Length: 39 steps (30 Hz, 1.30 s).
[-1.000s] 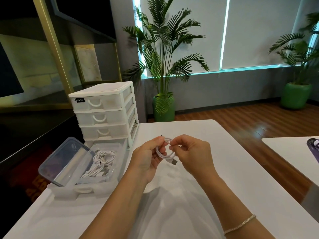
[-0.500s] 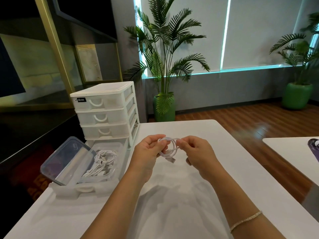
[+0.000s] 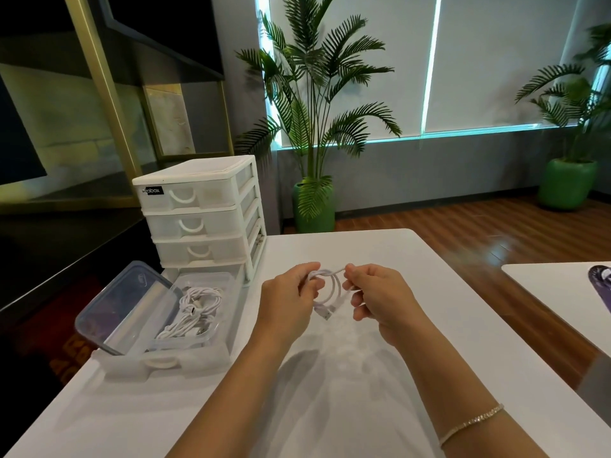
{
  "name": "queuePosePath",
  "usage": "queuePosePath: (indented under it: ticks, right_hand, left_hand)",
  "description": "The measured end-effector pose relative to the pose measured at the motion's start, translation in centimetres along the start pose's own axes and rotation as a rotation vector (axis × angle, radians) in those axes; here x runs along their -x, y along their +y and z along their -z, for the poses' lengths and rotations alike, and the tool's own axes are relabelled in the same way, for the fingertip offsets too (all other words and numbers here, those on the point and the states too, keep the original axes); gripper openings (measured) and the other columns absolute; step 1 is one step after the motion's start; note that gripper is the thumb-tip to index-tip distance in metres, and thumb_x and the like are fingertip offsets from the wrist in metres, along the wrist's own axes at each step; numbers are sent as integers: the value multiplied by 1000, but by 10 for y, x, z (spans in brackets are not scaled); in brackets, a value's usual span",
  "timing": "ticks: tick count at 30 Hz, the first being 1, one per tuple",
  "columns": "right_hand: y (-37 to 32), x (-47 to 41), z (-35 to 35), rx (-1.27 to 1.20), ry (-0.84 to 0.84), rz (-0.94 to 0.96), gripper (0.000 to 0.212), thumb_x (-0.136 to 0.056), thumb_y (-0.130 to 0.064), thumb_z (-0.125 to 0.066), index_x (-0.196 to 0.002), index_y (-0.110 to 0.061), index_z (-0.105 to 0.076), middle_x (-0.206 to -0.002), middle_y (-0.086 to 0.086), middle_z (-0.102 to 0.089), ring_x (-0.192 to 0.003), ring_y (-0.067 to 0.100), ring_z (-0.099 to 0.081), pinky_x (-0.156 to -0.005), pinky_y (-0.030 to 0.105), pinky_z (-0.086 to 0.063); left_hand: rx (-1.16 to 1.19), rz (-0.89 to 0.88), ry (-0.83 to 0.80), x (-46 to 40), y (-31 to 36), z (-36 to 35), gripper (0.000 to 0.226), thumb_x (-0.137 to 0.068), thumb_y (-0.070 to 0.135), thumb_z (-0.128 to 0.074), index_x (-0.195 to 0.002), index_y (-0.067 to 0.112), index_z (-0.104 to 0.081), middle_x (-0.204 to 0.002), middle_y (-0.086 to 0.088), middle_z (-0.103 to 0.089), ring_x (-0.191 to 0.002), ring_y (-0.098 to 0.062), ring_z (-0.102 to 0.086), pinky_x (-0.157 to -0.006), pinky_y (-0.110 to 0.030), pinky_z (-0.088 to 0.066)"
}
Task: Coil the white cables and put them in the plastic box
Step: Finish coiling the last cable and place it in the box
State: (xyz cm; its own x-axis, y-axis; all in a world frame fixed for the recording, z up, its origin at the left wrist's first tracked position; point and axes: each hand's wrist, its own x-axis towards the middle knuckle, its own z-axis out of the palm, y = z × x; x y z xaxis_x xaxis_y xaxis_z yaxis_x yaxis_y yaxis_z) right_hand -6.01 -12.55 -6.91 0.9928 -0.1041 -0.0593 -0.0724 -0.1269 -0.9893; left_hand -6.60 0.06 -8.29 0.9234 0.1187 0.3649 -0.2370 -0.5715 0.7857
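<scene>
1. Two hands, left hand [image 3: 287, 300] and right hand [image 3: 380, 297], pinch a coiled white cable [image 3: 330, 292] between them above the table [image 3: 396, 375].
2. More white cables [image 3: 195, 309] lie in the open plastic box [image 3: 185, 347], left of the hands.

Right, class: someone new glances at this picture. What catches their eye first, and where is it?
First, the two hands at the centre, left hand and right hand, holding a small white cable coiled between them above the white table. Next, at the left, the clear plastic box with cables inside, in front of a white drawer unit.
</scene>
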Motion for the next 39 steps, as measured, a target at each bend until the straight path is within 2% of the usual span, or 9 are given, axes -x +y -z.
queuePosePath:
  ticks: [3,5,9,16,19,24,28,34,39]
  right_hand:
    - [0,2,1,-29,10,-3,25,-95,-27,-49,-96,-6,-63,-74,4,-52,-55,15,-42,-46,23,-38]
    - [2,1,2,15,57,43,24,-94,-27,-50,-95,-8,-65,-76,2,-53,-61,14,-43,-51,24,-38]
    - [6,-1,2,118,104,174,19,-89,-30,-58,-94,-15,-69,-92,0,-68,-79,14,-59,-70,27,-48]
    - [-2,9,4,39,-92,58,14,-88,-21,-61,-84,-12,-71,-80,-1,-66,-71,10,-55,-58,20,-38]
    - [-4,11,4,74,-148,28,14,-88,-19,-60,-78,-16,-69,-77,-2,-65,-72,11,-55,-59,21,-38]
    - [-6,11,5,127,-207,35,14,-91,-22,-56,-85,-17,-67,-78,-5,-63,-74,12,-56,-60,17,-39]
    - [0,4,0,270,-43,246,7,-90,-26,-58,-92,-28,-65,-98,-11,-57,-90,9,-53,-80,23,-44]
    - [9,4,-9,688,111,476,21,-81,-38,-66,-99,-28,-74,-105,-7,-54,-99,7,-41,-82,24,-40]
    - [6,7,-10,745,188,445,25,-84,-40,-62,-107,-32,-70,-105,-1,-62,-96,13,-50,-76,26,-44]
  left_hand:
    - [30,-4,-20,-2,-4,0,21,-92,16,-56,-110,16,-65,-96,1,-68,-81,-12,-62,-78,-20,-52]
    - [254,142,-110,-2,-4,-1,16,-91,14,-57,-105,12,-64,-91,-2,-69,-75,-13,-63,-79,-27,-56]
    - [554,335,-245,2,2,-6,9,-87,12,-61,-91,20,-59,-96,-3,-66,-84,-18,-66,-80,-30,-57]
    - [558,281,-144,3,1,-6,8,-84,15,-65,-87,20,-58,-93,-6,-64,-81,-20,-64,-71,-25,-57]
    - [521,206,-117,1,0,-7,24,-84,15,-65,-97,34,-58,-103,6,-60,-92,-19,-62,-80,-30,-56]
    - [379,133,-66,1,-1,-7,9,-85,21,-64,-88,28,-67,-98,3,-66,-89,-18,-62,-83,-29,-56]
    - [277,149,120,-3,-8,-4,17,-83,26,-66,-99,20,-68,-96,1,-67,-87,-19,-64,-77,-26,-56]
    - [231,152,221,-1,-6,-8,10,-80,31,-69,-88,26,-64,-83,10,-64,-75,-12,-62,-61,-14,-48]
    - [633,388,140,-1,0,-9,7,-79,19,-73,-78,20,-66,-87,-4,-70,-81,-20,-66,-71,-28,-55]
